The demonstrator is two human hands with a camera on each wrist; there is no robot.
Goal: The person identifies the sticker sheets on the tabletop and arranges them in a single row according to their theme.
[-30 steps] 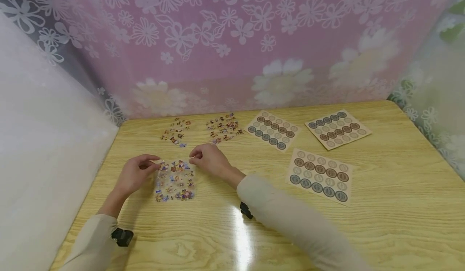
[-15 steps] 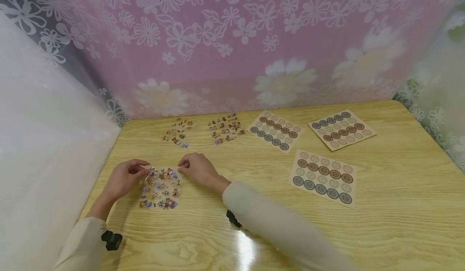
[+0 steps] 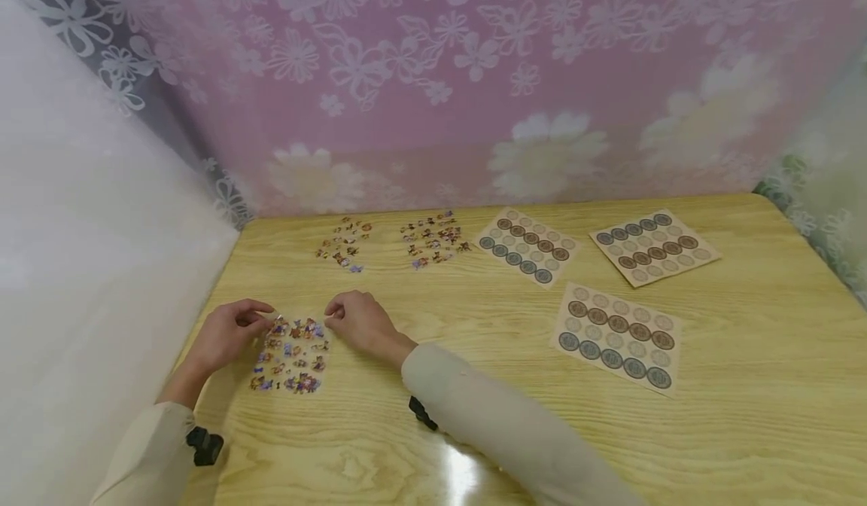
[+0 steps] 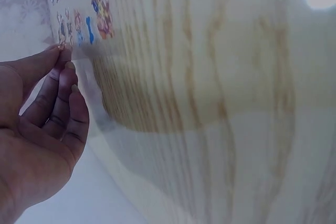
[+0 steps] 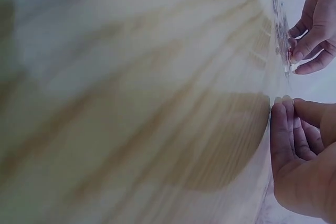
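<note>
A clear sticker sheet (image 3: 290,351) printed with small colourful cartoon figures lies low over the left part of the table. My left hand (image 3: 226,336) pinches its far left corner between thumb and fingertips. At the far right corner, my right hand (image 3: 363,327) pinches the sheet's edge with thumb and forefinger. In the left wrist view the left hand (image 4: 44,135) grips the transparent margin, with stickers (image 4: 102,11) just above the fingertips. The right wrist view shows the right hand (image 5: 304,156) with its fingertips together, close to the tabletop, and the left hand (image 5: 317,32) beyond it.
Two similar clear sticker sheets, one at the back left (image 3: 345,246) and another beside it (image 3: 433,241), lie on the wooden table (image 3: 352,446). Three beige sheets of round stickers (image 3: 528,246) (image 3: 655,248) (image 3: 618,338) lie to the right. A flowered curtain (image 3: 433,137) hangs behind.
Both hands have shifted left and slightly nearer to me, carrying the clear sticker sheet with them. The head view has turned a little to the left.
</note>
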